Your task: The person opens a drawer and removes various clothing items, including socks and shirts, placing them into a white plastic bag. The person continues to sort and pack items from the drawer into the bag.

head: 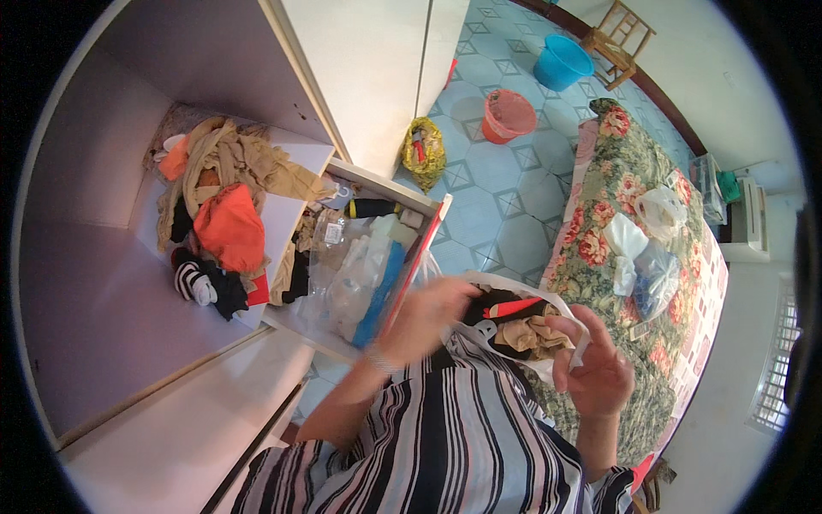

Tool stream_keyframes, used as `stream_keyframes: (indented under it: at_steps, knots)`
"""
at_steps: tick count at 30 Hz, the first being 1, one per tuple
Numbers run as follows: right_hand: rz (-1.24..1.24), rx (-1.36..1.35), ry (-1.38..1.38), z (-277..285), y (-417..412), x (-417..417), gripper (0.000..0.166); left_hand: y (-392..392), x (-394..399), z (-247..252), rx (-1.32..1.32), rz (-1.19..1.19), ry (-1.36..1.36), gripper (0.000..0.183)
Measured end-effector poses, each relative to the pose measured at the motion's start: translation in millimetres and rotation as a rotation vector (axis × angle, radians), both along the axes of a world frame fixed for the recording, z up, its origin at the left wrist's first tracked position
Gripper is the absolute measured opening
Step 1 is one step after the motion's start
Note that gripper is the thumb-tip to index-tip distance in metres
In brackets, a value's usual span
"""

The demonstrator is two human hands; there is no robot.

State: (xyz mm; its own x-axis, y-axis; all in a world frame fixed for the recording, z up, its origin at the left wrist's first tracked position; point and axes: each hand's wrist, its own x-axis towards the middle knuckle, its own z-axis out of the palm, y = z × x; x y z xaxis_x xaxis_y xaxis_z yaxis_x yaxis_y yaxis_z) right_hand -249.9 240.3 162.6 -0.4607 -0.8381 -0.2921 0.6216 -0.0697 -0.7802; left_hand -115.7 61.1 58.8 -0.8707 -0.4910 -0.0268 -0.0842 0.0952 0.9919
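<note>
My right hand pinches the rim of a white plastic bag between thumb and fingers. The bag hangs open in front of my striped shirt. Inside it lie tan cloth, dark cloth and a red item. My left hand, blurred by motion, is at the left side of the bag opening; its fingertips are unclear, and whether it holds anything cannot be seen. Just left of it is a pulled-out drawer with clear plastic packaging, a blue strip and dark clothing.
An open cabinet shelf holds tan stockings, an orange cloth and striped socks. On the tiled floor stand a yellow bag, a red bucket and a blue basin. A bed with a floral cover is at right.
</note>
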Motion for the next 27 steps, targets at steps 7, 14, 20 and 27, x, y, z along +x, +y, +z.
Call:
stream_keyframes:
  at_steps: [7, 14, 20, 27]
  knots:
    - [-0.064, -0.01, 0.093, 43, 10, 14, 0.08, 84, -86, -29, -0.943, -0.264, -0.074, 0.053]
    - [-0.203, 0.089, 0.158, 25, 52, 6, 0.081, 67, -36, -46, -0.463, -0.355, 0.039, 0.036]
    - [-0.094, 0.06, 0.074, 28, 43, 18, 0.082, 6, 9, -58, 0.232, -0.149, -0.015, 0.045]
    - [-0.001, -0.102, 0.054, 47, 23, 11, 0.084, -22, 19, -80, 0.797, 0.038, 0.033, 0.056]
